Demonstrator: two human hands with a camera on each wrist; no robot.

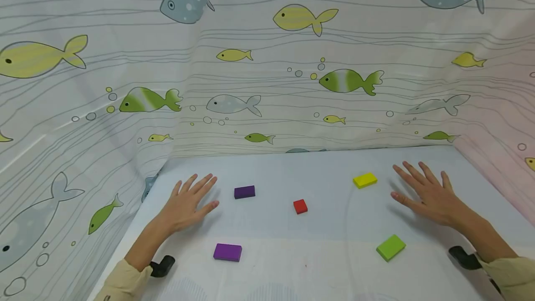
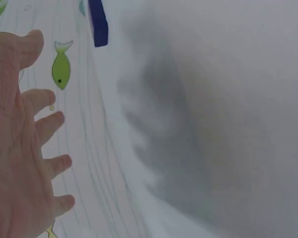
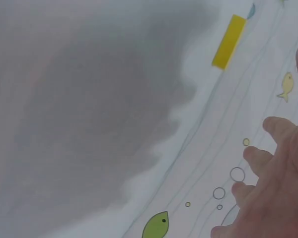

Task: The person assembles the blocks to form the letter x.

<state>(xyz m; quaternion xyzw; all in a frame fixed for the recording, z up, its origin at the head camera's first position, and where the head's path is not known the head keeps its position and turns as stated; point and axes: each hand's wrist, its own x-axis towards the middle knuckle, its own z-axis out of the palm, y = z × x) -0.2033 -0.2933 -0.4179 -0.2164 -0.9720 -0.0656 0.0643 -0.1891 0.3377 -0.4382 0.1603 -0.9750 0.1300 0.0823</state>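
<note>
Head view — yellow block [image 1: 365,180] left of right hand [image 1: 433,200] — just apart

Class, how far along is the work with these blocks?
No grouping looks done: the dark purple block, violet block, red block, yellow block and green block lie apart. Nothing is in hand; the left hand and right hand are spread, empty. Any arranging probably remains, all five being separate.

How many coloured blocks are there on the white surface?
5: dark purple block by the left hand, yellow block by the right hand, red block between them, purple block at lower left, green block at lower right. None seems hidden.
</note>
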